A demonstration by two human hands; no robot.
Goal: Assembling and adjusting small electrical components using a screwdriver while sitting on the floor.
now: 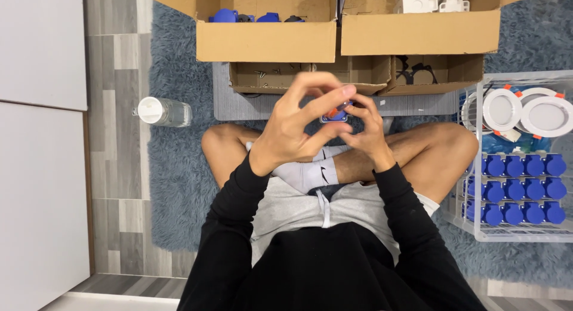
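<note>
I sit cross-legged on a blue-grey rug (173,185), both hands raised in front of my shins. My left hand (295,129) and right hand (364,132) meet around one small blue and orange part (337,113); the fingers of both hands pinch it between their tips, so most of it is hidden. My left fingers (316,84) curl over it from above, and my right fingers (358,111) close on it from the side.

Ahead of me stand two tall cardboard boxes (265,41), side by side and touching. The left one holds blue pieces, the right one white pieces; I cannot count them. Below these lie three shallow cardboard trays (268,78) in a row.

To my right a clear bin (519,233) holds blue round caps (519,188) in three rows; I count twelve that show clearly. Above them lie three white round fittings (525,111). One clear bottle with a white cap (164,111) lies on its side at the rug's left edge.
</note>
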